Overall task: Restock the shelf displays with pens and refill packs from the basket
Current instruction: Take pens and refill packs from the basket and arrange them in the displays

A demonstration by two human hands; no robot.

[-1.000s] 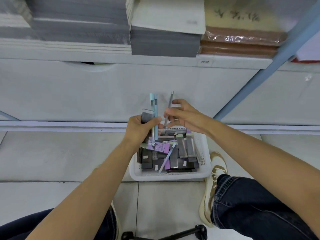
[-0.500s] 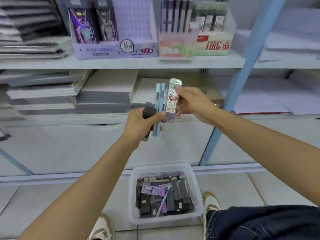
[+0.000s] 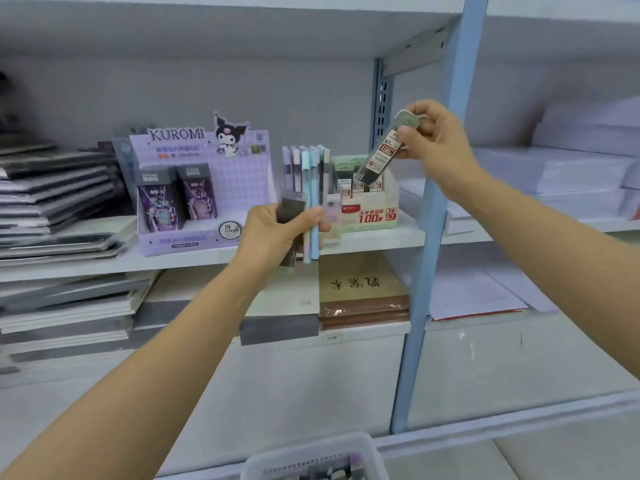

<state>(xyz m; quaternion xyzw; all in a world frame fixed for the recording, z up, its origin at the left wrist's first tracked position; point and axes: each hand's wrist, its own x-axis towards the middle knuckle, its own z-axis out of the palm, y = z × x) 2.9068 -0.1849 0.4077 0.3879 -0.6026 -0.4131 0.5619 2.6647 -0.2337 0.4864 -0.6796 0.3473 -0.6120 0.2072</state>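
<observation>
Right hand (image 3: 437,147) pinches refill pack (image 3: 379,160) by top end, tilted, lower end at green display box (image 3: 369,216) on shelf (image 3: 398,235). Left hand (image 3: 275,235) grips pens (image 3: 313,216) (plus dark pack (image 3: 290,210)) before shelf front edge.

Bare left hand (image 3: 277,233) and right hand (image 3: 437,147), forearms bare

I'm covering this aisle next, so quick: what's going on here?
Someone is restocking a white stationery shelf. Their right hand pinches the top of a slim clear refill case with a red-and-white label, tilted with its lower end at the white-and-red display box of matching cases. Their left hand grips a dark flat pack and some pale blue pens in front of the shelf edge. A white plastic basket holding more stock sits below.
</observation>
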